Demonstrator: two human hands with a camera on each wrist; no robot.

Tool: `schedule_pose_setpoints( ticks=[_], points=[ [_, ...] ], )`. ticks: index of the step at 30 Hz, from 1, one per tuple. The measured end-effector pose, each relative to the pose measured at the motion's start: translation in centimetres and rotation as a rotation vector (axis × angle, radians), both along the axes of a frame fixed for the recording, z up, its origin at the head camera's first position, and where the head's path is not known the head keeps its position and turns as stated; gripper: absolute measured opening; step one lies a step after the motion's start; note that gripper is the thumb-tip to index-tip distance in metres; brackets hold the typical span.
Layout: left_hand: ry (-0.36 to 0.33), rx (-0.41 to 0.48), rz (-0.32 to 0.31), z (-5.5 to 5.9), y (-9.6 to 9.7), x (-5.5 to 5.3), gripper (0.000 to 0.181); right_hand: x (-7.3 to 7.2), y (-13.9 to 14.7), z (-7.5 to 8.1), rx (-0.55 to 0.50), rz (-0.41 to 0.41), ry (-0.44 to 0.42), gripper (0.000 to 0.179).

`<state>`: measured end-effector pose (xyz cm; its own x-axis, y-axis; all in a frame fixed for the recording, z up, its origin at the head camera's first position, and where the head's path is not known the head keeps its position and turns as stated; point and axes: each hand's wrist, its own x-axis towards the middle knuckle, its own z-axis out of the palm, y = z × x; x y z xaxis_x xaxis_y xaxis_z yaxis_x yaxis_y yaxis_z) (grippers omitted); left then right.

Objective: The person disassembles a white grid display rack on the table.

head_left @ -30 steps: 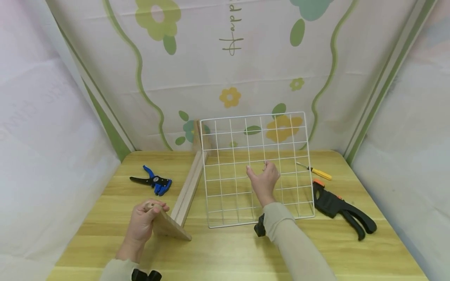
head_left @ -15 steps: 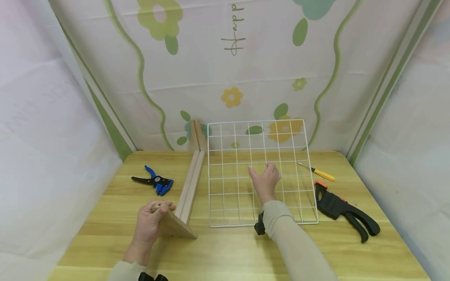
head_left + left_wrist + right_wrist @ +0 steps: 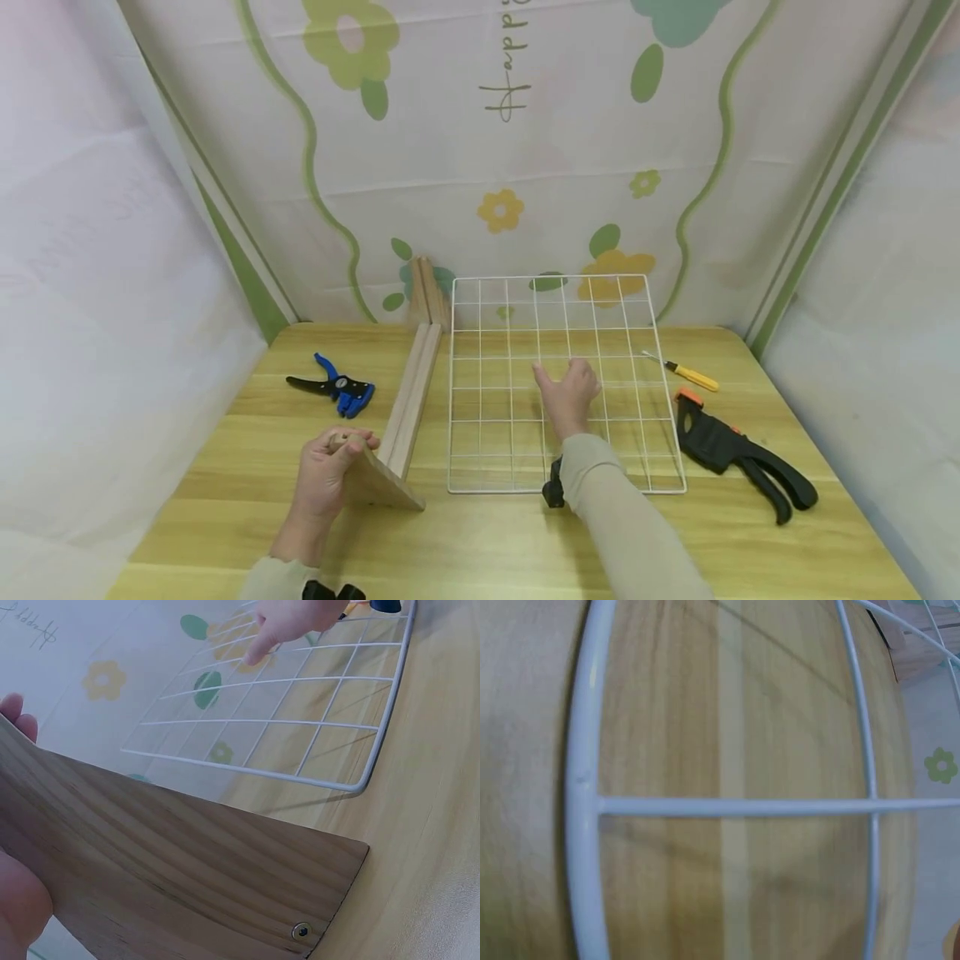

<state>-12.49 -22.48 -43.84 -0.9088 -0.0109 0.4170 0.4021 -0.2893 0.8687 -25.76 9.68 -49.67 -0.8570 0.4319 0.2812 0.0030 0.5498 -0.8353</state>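
My left hand (image 3: 322,475) grips the upper part of a wooden end board (image 3: 378,483) between thumb and fingers, at the near end of a wooden frame. Two parallel wooden bars (image 3: 408,400) run back from it to upright end pieces (image 3: 429,292). A metal screw or insert (image 3: 301,931) shows near the board's lower corner in the left wrist view. My right hand (image 3: 567,398) holds a white wire grid panel (image 3: 480,387) by its middle wires, just right of the frame. The panel leans back from its near edge. The right wrist view shows its wires (image 3: 735,806) but no fingers.
Blue-and-black wire strippers (image 3: 337,387) lie left of the frame. At the right are a yellow-handled screwdriver (image 3: 693,377) and a black clamp with orange pads (image 3: 738,457), close to the panel's edge. A flowered cloth (image 3: 420,150) hangs behind the table (image 3: 495,550).
The wire grid panel has tipped lower at its far edge, and its left side has shifted away from the wooden frame. My left hand keeps its hold on the end board.
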Motion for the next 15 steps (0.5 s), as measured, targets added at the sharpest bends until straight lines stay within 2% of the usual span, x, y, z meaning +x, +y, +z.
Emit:
schedule_pose_setpoints(
  ticks=[6,15],
  points=[
    [-0.005,-0.004,-0.005,-0.1,0.0,-0.1,0.013,0.4,0.0,-0.7,-0.025,-0.028,-0.076,0.067],
    [0.038,0.001,-0.027,0.0,-0.1,-0.1,0.016,0.7,-0.1,-1.4,-0.021,-0.007,-0.144,0.074]
  ],
)
